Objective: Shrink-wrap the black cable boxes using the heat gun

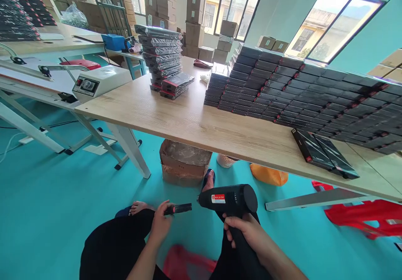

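The right hand (pixel 243 229) is closed around the handle (pixel 241 245) of a black heat gun (pixel 226 198), its thumb laid along the near side and its fingers wrapped beneath the body. The left hand (pixel 161 219) has a narrow pinch on one end of a slim black box (pixel 182 208), whose free end points toward the gun's nozzle (pixel 198 199) with a small gap between.

The box looks light and fairly stiff, probably card; any film over it would make it slick, and its corners could dent under a hard squeeze. The end away from the nozzle seems the safest hold. The gun is likely heavier, with a rigid plastic shell and most of its bulk above the fist, so the handle is the sensible place to take it; the nozzle may be hot.

Both forearms reach forward from the bottom of the view, the left angled up to the right, the right angled up to the left, both hands low above the lap, in front of the desk (pixel 188 116). On it stand a stack of film-wrapped boxes (pixel 163 49) and a long wall of black boxes (pixel 282 91).
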Demonstrator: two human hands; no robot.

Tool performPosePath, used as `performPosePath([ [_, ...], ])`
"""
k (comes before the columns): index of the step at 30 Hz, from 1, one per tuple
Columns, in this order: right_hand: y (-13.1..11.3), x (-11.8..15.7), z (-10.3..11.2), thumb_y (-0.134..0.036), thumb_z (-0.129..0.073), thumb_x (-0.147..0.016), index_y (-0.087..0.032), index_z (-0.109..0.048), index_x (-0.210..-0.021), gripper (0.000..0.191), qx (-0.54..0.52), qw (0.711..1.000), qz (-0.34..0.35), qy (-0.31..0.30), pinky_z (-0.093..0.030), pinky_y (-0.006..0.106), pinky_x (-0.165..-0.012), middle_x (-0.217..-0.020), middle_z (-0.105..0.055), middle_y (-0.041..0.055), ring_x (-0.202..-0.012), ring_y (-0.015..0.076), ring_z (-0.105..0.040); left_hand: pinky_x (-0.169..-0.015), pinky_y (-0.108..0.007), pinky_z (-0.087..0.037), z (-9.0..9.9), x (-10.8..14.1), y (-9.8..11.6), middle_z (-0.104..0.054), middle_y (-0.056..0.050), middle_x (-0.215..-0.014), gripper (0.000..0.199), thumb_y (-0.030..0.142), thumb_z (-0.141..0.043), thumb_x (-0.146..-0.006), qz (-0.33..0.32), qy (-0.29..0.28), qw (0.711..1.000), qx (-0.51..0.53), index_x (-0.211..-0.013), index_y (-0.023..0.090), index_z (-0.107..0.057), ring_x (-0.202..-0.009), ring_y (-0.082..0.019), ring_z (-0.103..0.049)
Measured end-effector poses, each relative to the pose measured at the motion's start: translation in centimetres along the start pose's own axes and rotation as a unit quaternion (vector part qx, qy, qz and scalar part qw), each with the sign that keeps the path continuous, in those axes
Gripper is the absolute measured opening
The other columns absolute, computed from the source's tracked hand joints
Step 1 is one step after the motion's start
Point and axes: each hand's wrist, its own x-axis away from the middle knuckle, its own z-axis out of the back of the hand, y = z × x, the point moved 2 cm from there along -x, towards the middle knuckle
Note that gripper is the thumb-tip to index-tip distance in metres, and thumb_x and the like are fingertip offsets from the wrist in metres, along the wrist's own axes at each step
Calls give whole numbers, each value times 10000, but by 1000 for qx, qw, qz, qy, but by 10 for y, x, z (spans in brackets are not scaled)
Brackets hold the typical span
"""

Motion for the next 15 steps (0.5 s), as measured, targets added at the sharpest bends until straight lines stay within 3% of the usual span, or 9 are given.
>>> performPosePath([
  [5, 5, 5, -21, -367, -738, -664, -130, -656, -913, 354, -3, 996, -23, -83, -450, 265, -461, -691, -671, 23, -511, 138, -583, -1092, -540, -441, -4, -3, -4, -736, -113, -1121, 342, 127, -610, -587, -45, 6, 998, -41, -857, 236, -789, -1224, -348, -628],
  [10, -1, 1, -22, -366, -721, -685, -153, -639, -889, 306, 14, 999, 10, -28, -467, 268, -485, -699, -637, -3, -543, 130, -574, -1077, -526, -454, -3, -2, -9, -707, -121, -1213, 377, 91, -587, -607, -48, 5, 997, -68, -888, 231, -795, -1204, -331, -637],
  [15, -7, 5, -28, -367, -737, -650, -140, -645, -855, 319, 14, 996, -19, -91, -446, 276, -472, -674, -647, 12, -493, 129, -565, -1086, -540, -442, -4, -1, -6, -703, -130, -1193, 380, 93, -596, -611, -67, 12, 995, -70, -903, 230, -798, -1224, -345, -622],
])
